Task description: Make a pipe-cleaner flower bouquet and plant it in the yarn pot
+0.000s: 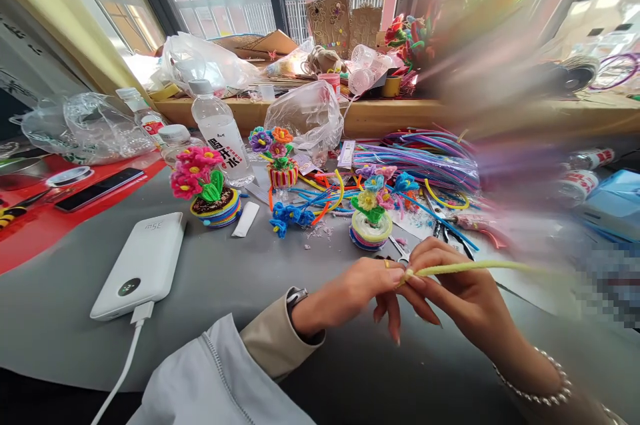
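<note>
Both my hands meet over the grey table, pinching one end of a yellow-green pipe cleaner (470,267). My left hand (357,288) has its thumb and index finger closed at that tip, the other fingers hanging below. My right hand (457,295) grips the stem just beside it, and the long free part runs off to the right into blur. Just behind my fingers stands a small pot of pipe-cleaner flowers (371,218) with a white and yellow top. Partly hidden behind my hands are scissors (400,248).
A pink flower pot (205,188), a striped flower pot (281,161) and a water bottle (220,131) stand further back. Bundled pipe cleaners (420,161) lie near a glue gun (483,225). A white power bank (143,265) with a cable sits left. The right side is blurred.
</note>
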A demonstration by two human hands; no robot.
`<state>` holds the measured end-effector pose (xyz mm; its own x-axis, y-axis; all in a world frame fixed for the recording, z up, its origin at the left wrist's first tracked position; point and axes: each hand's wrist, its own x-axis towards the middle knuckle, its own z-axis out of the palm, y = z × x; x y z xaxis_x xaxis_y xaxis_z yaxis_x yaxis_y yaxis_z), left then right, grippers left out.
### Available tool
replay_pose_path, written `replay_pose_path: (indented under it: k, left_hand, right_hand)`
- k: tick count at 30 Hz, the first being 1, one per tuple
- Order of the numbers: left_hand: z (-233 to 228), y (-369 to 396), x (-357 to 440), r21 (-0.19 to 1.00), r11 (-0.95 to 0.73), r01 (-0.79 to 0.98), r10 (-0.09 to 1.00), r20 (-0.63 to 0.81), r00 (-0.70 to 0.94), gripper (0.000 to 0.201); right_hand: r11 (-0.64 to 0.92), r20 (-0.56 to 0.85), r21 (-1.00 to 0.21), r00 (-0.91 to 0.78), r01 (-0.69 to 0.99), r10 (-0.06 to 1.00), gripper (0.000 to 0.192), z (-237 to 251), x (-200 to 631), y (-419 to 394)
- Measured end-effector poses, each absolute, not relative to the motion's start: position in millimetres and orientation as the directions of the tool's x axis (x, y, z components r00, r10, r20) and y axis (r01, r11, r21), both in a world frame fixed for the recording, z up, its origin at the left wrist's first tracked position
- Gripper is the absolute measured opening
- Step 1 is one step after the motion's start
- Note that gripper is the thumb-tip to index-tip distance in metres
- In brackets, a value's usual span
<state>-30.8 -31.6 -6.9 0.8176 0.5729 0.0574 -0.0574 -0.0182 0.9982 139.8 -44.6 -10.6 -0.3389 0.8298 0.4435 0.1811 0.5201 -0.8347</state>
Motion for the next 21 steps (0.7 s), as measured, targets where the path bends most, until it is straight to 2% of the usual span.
replay_pose_path:
  k: [3, 5, 10, 15, 18, 21]
  left_hand:
    - [-6.4, -34.6, -29.3, 0.975, -0.220, -0.016, 0.689, 0.167, 0.706, 0.054]
    - [-6.0, -36.4, -28.9, 0.952, -0.304, 0.023, 0.722, 0.214, 0.657, 0.052]
    - [-4.5, -37.3, -31.1, 0.896, -0.422, 0.134, 0.702, 0.229, 0.675, 0.051]
    - [-1.6, -38.4, -33.0, 0.756, -0.598, 0.266, 0.632, 0.240, 0.737, 0.045]
    - [-0.7, -39.6, -31.9, 0.801, -0.550, 0.237, 0.660, 0.242, 0.711, 0.040]
    - [-1.7, -38.2, -31.0, 0.944, -0.324, 0.061, 0.675, 0.185, 0.714, 0.042]
  right_hand:
    - [0.521, 0.448, -0.839, -0.342, 0.160, 0.826, 0.006, -13.1, 139.7, -43.6]
    - [0.514, 0.446, -0.847, -0.345, 0.137, 0.826, 0.006, -13.7, 139.7, -43.7]
    - [0.487, 0.424, -0.866, -0.348, 0.115, 0.836, 0.006, -11.3, 139.4, -44.6]
    - [0.475, 0.406, -0.865, -0.328, 0.163, 0.853, 0.008, -9.8, 139.0, -43.3]
    - [0.457, 0.389, -0.877, -0.341, 0.146, 0.856, 0.008, -10.9, 139.4, -42.5]
    - [0.487, 0.418, -0.861, -0.340, 0.147, 0.843, 0.008, -11.6, 140.9, -42.4]
